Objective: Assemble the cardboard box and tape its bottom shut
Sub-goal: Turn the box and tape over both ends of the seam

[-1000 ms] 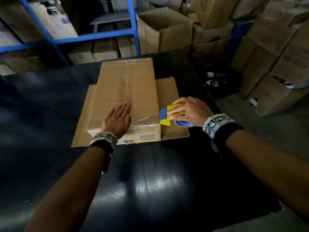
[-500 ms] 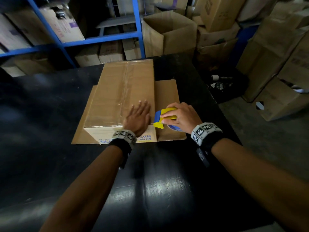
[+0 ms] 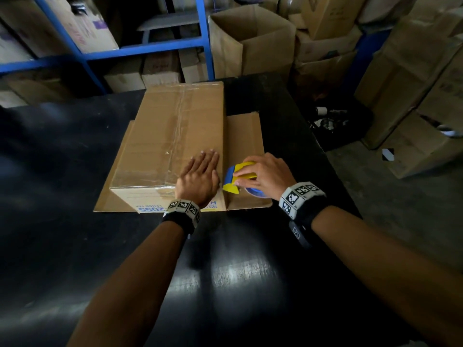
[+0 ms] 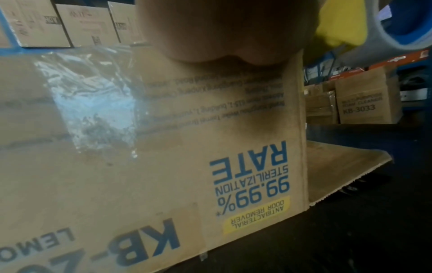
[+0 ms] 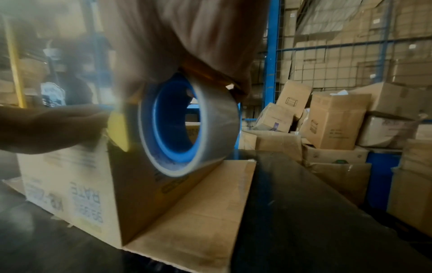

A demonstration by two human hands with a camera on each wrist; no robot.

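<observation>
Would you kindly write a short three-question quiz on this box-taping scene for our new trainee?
1. True or false: the left hand lies flat on top of the cardboard box.
2. What does the right hand grip? A) scissors B) tape dispenser C) marker
3. Fill in: the dispenser sits at the box's near ____ corner.

Key: 1 true. 2 B. 3 right.

Matt cardboard box, glossy clear tape, glossy black table.
</observation>
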